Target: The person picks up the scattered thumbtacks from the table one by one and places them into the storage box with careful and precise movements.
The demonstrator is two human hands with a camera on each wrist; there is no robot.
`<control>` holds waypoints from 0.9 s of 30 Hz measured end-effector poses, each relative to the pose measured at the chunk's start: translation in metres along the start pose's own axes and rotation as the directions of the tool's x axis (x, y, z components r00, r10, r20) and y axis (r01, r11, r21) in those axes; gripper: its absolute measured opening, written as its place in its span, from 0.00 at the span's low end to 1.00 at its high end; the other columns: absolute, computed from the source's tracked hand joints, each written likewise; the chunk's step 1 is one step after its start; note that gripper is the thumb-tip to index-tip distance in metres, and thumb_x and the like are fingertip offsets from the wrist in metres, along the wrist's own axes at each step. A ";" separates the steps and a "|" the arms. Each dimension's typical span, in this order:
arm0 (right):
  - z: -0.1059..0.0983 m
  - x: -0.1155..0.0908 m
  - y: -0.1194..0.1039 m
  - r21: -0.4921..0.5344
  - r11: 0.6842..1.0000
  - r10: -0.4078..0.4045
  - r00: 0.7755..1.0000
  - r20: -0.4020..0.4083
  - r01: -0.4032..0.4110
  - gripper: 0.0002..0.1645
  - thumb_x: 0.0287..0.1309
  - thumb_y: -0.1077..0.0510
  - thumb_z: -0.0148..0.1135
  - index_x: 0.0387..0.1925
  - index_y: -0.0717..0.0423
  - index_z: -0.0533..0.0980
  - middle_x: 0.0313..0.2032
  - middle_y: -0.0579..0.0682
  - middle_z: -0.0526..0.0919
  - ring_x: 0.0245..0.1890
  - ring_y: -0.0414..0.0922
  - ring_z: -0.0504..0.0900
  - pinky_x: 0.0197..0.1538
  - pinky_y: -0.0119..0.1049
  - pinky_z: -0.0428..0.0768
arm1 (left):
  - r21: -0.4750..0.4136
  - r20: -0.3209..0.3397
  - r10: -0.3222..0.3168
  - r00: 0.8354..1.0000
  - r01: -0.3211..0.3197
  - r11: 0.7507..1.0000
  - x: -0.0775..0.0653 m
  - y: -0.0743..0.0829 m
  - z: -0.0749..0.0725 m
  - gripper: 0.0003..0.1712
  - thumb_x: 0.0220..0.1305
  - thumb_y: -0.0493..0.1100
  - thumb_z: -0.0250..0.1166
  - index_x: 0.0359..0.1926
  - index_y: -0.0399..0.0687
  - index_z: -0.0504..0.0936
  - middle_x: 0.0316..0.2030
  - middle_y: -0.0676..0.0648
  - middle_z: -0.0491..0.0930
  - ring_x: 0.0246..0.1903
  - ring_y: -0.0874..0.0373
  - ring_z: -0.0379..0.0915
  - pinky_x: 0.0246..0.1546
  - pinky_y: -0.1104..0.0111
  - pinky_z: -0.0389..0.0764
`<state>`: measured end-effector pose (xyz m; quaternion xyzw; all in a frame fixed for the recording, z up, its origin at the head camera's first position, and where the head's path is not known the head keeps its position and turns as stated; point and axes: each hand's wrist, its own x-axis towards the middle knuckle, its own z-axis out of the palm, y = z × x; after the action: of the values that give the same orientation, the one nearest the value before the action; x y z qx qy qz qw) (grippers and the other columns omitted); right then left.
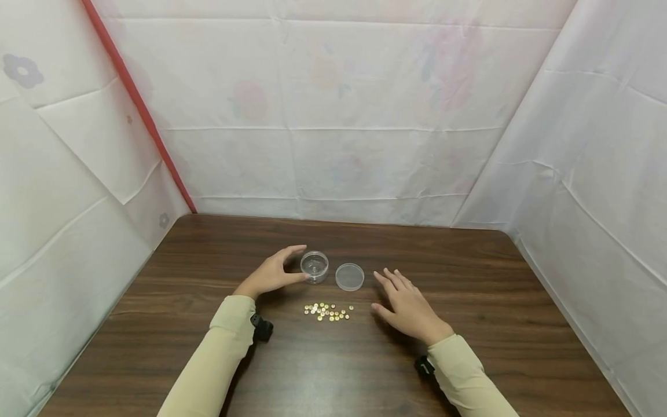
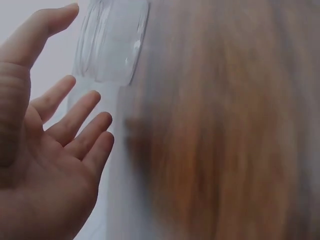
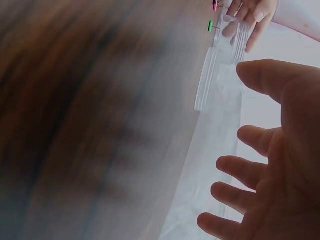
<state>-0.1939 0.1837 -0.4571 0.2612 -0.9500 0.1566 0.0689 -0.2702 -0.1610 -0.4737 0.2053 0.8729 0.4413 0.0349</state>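
A clear round jar (image 1: 314,267) stands uncapped on the table, its threaded rim facing up. My left hand (image 1: 273,273) is beside it with thumb and fingers spread; in the left wrist view the fingertips are near the jar (image 2: 112,42). To the jar's right lies its clear round lid (image 1: 350,277). My right hand (image 1: 409,307), fingers spread and holding nothing, hovers to the right of the lid. Several small thumbtacks (image 1: 332,318) lie scattered in front of the jar, gold-coloured from above. In the right wrist view, a green thumbtack (image 3: 210,26) shows a thin pin.
The dark wood-grain table (image 1: 323,370) runs back to a pale patterned cloth (image 1: 333,168). More cloth hangs at both sides, with a red strip (image 1: 140,107) at the left corner. Dark wrist cameras (image 1: 262,328) sit at both cuffs.
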 end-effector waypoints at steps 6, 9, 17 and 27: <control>0.003 0.000 -0.001 -0.003 1.000 -0.011 1.000 0.000 0.011 0.41 0.59 0.41 0.58 0.68 0.52 0.59 0.66 0.61 0.61 0.65 0.60 0.56 0.61 0.62 0.64 | -0.129 0.050 -0.018 0.999 0.025 0.991 0.011 -0.003 0.009 0.47 0.50 0.56 0.71 0.69 0.54 0.60 0.64 0.49 0.64 0.62 0.54 0.58 0.63 0.48 0.62; 0.004 0.000 -0.003 0.008 1.000 -0.012 1.000 0.012 0.012 0.41 0.59 0.41 0.58 0.69 0.51 0.59 0.67 0.61 0.61 0.65 0.59 0.55 0.61 0.63 0.64 | -0.191 0.068 -0.034 0.997 0.047 0.980 0.014 -0.006 0.013 0.48 0.50 0.55 0.71 0.69 0.54 0.59 0.65 0.50 0.62 0.63 0.52 0.56 0.63 0.47 0.61; 0.004 0.000 -0.009 0.027 1.000 -0.014 0.999 0.049 0.013 0.41 0.60 0.41 0.57 0.69 0.49 0.57 0.67 0.60 0.59 0.66 0.59 0.55 0.59 0.65 0.66 | -0.341 0.121 -0.035 0.992 0.075 0.937 0.019 -0.008 0.019 0.47 0.49 0.46 0.73 0.69 0.51 0.59 0.66 0.48 0.61 0.66 0.51 0.50 0.67 0.50 0.53; 0.009 0.009 -0.018 0.037 0.993 -0.114 0.992 0.049 0.113 0.40 0.57 0.45 0.61 0.67 0.53 0.60 0.64 0.60 0.64 0.64 0.57 0.59 0.61 0.57 0.67 | -0.339 0.160 -0.042 0.986 0.095 0.936 0.009 0.020 0.007 0.42 0.52 0.42 0.71 0.67 0.50 0.62 0.65 0.42 0.62 0.65 0.48 0.51 0.67 0.50 0.54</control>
<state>-0.1930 0.1619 -0.4588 0.3199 -0.9323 0.1618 0.0490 -0.2700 -0.1415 -0.4608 0.1978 0.7834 0.5695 0.1513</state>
